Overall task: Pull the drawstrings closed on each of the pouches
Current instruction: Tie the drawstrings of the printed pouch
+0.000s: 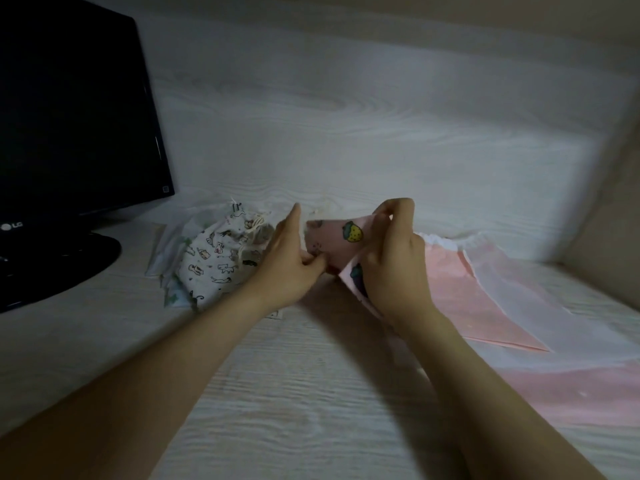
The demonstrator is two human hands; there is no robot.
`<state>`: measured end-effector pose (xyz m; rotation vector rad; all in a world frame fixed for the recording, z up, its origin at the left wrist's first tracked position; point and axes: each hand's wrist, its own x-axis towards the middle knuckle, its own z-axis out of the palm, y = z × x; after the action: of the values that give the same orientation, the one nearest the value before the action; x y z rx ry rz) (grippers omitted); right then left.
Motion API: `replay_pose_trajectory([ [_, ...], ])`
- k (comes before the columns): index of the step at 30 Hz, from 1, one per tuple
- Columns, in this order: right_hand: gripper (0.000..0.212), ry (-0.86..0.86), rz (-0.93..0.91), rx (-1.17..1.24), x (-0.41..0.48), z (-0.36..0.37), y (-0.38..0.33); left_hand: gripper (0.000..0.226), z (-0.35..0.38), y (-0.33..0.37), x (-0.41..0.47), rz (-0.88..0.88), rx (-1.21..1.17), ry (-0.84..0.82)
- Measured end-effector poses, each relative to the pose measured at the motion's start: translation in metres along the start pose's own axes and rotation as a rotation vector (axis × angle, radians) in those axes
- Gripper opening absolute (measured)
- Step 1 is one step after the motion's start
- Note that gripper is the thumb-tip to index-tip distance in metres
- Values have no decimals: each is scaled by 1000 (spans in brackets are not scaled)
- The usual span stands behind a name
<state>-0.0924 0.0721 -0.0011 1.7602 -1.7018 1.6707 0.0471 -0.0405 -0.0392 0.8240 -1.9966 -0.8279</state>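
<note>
The pink strawberry pouch is held above the desk near its back edge, its long axis running left to right between both hands. The left hand pinches its lower left edge; the right hand curls over its upper right corner. Its cords cannot be made out. Counted: 1 held pouch, 1 cinched cat-print pouch back-left, at least 2 flat pink pouches and 1 sheer white pouch back-right.
</note>
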Motion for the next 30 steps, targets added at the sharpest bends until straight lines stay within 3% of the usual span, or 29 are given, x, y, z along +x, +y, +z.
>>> replay_pose_trajectory([
  [2, 8, 11, 29, 81, 0, 2, 2, 81, -5, 2, 0, -18, -96, -17],
  [6, 14, 38, 4, 138, 1, 0, -2, 30, -9, 11, -3, -107, -181, -76],
  [8, 6, 50, 13, 185, 2, -1, -4, 13, -8, 15, -5, -115, -179, -35],
  [9, 5, 44, 27, 206, 3, -2, -5, 14, -9, 17, -5, -91, -159, 24],
  [11, 25, 27, 34, 163, 3, -1, -3, 18, -10, 15, -1, -50, -133, 186],
  [13, 39, -52, 62, -15, 3, -1, 3, 19, -14, 12, 3, 13, -106, 317],
  [17, 57, -460, 261, -543, 0, 2, 15, 30, -17, 9, 4, 192, 17, 378],
  [19, 59, -611, 332, -662, -4, 3, 17, 32, -17, 11, 2, 299, 59, 359],
  [25, 73, -841, 306, -561, -5, 2, 18, 9, -12, 10, 1, 444, 284, 278],
  [30, 35, -796, 140, -421, -3, 2, 19, 16, -7, 13, -3, 465, 326, 201],
])
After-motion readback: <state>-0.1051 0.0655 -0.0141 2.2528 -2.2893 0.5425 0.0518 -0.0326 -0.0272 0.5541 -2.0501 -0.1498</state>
